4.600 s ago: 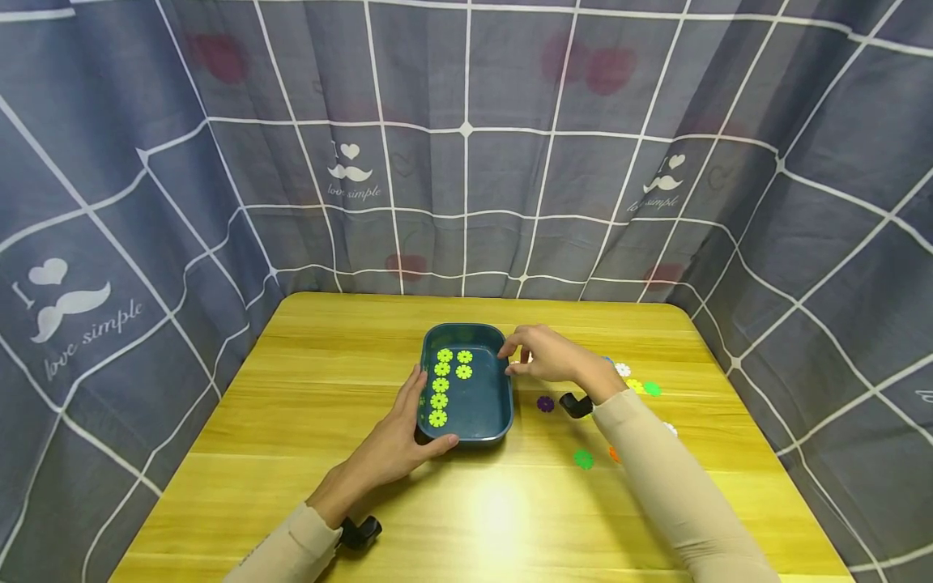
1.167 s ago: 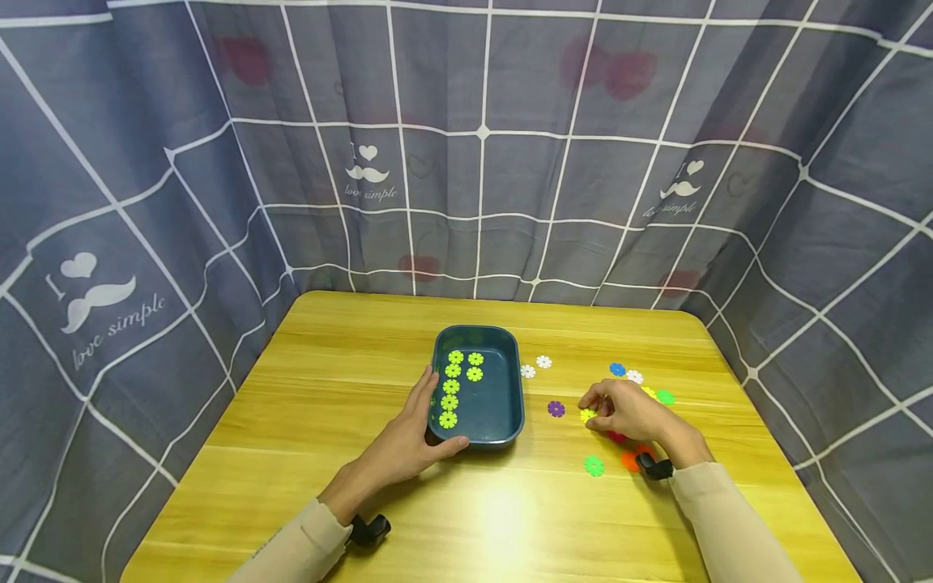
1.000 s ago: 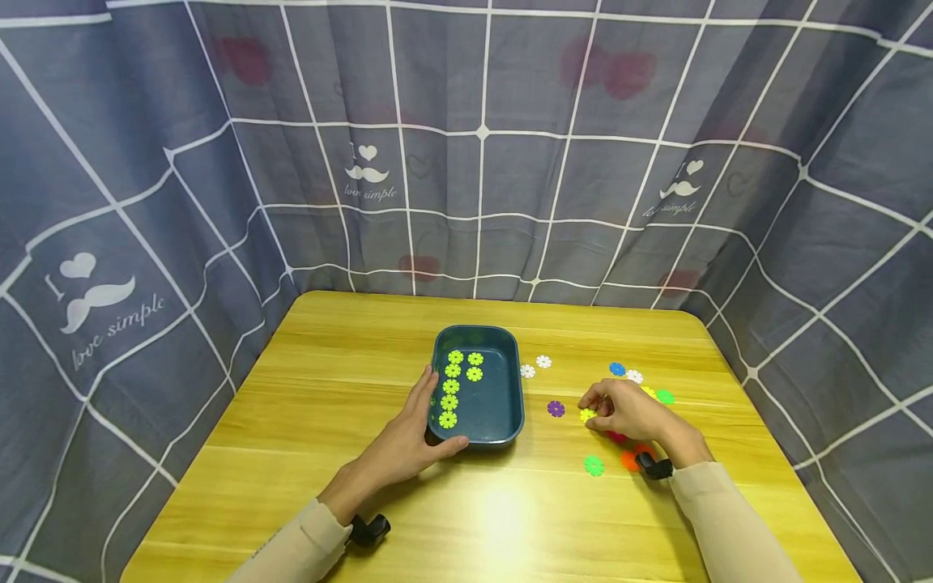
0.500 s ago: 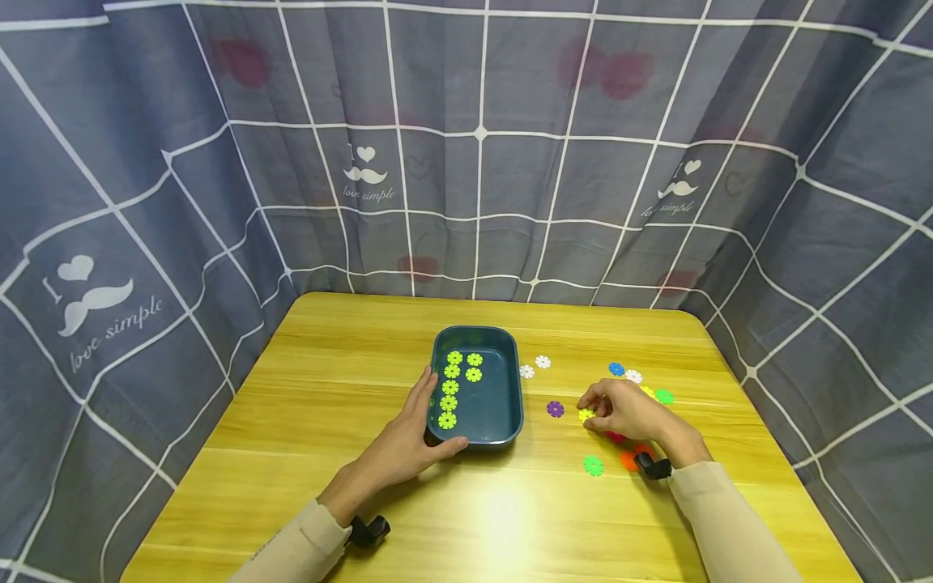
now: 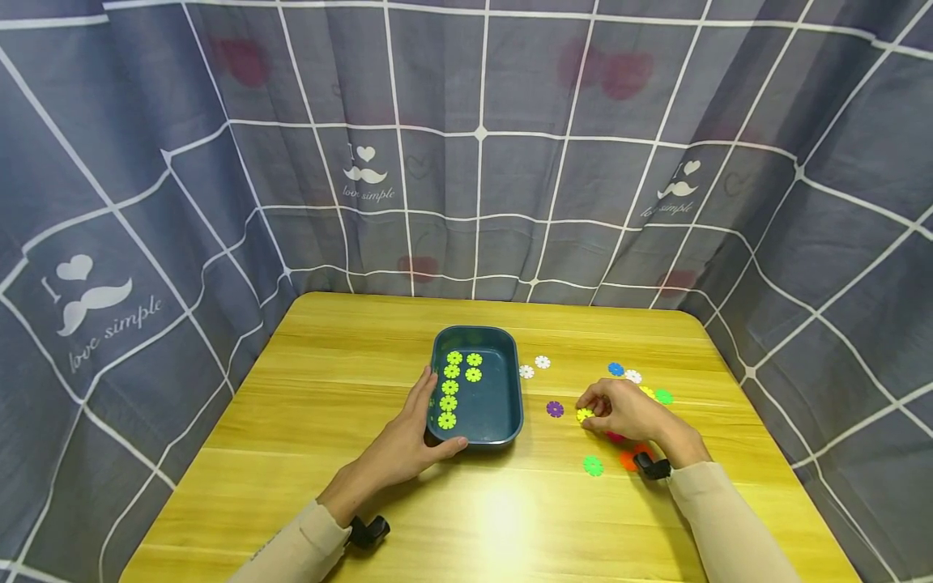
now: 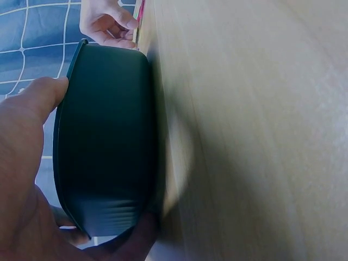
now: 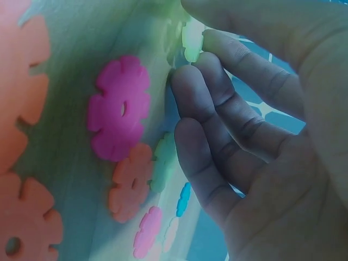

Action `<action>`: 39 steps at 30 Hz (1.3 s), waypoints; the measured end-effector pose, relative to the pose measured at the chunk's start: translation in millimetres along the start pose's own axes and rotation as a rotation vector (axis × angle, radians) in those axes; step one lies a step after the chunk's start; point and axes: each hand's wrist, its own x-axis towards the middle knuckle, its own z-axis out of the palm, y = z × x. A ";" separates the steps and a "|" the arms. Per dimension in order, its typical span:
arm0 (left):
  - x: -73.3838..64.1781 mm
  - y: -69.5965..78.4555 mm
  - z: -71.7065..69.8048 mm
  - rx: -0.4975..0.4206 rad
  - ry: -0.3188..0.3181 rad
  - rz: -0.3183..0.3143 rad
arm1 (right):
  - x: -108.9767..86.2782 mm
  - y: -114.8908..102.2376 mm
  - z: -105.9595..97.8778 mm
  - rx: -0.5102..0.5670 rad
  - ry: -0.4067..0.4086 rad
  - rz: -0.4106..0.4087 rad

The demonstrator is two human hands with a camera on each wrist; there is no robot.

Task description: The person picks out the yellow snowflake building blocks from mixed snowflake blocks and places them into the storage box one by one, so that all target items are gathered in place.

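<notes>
My left hand [image 5: 401,441] holds the near left corner of a dark teal tray [image 5: 497,409], thumb on the near rim and fingers along the left wall. Several yellow-green flower-shaped discs [image 5: 448,402] lie in the tray's left half. To the right of it, my right hand [image 5: 628,409] pinches a yellow flower-shaped disc [image 5: 585,415] between thumb and index finger, low over the table. The right wrist view shows that disc [image 7: 192,41] at the fingertips, with the other fingers loosely bent. In the left wrist view, the tray's outer wall [image 6: 109,125] hides its inside.
Around the right hand lie more flower discs: purple [image 5: 555,410], green [image 5: 594,466], orange [image 5: 629,461], blue [image 5: 615,369] and pink [image 7: 120,109]. White discs [image 5: 543,362] lie just right of the tray. A grid-patterned curtain [image 5: 437,162] surrounds the wooden table [image 5: 350,340].
Since the earliest frame, my right hand has moved from the tray's right rim to the yellow disc on the right. Over the last second both hands stay practically still.
</notes>
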 end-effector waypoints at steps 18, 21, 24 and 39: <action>0.7 -1.6 0.5 0.014 0.007 0.003 | 4.5 -4.7 -1.6 -0.017 0.004 0.010; 0.8 -1.3 0.8 0.013 0.008 0.004 | 4.9 -6.3 -2.8 -0.020 0.009 0.006; 0.7 -1.1 1.0 0.007 0.006 0.003 | 5.4 -8.1 -3.8 -0.019 0.009 0.003; 1.7 -2.0 2.5 -0.010 0.003 -0.009 | 10.7 -14.8 -6.6 -0.031 0.022 -0.025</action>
